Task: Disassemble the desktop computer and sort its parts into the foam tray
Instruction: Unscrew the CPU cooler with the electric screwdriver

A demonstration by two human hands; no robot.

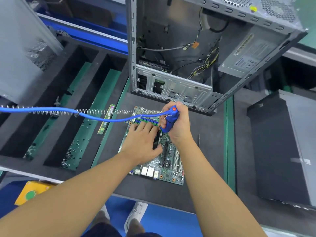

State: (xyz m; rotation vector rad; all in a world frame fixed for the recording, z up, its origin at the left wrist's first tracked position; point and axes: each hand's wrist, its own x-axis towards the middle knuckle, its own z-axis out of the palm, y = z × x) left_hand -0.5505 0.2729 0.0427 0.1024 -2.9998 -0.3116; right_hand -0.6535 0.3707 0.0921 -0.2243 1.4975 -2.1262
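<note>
Head view: the motherboard (153, 151) lies flat on the dark surface (210, 151), near its front edge and just in front of the open computer case (188, 53), which stands toward the back. The board's long axis runs from the front edge back toward the case, with the port block at the near end and the memory slots at the far end.

The right hand (177, 124) stands over the far half of the board, its grip wrapped fully around a blue electric screwdriver (169, 120), thumb up by the red button. The tool points down at the board beside a black part; its tip is hidden behind the left hand, so I cannot tell which screw it meets. Its blue cable (51, 111) and coiled spring trail off to the left.

The left hand (142, 142) rests palm down on the board, its grip open and flat with fingers spread toward the memory slots, apparently steadying the board.

The foam tray (51, 117) sits to the left of the board, with a memory stick (106, 119) lying along one channel and loose screws in another. The left hand is nearer the tray.
</note>
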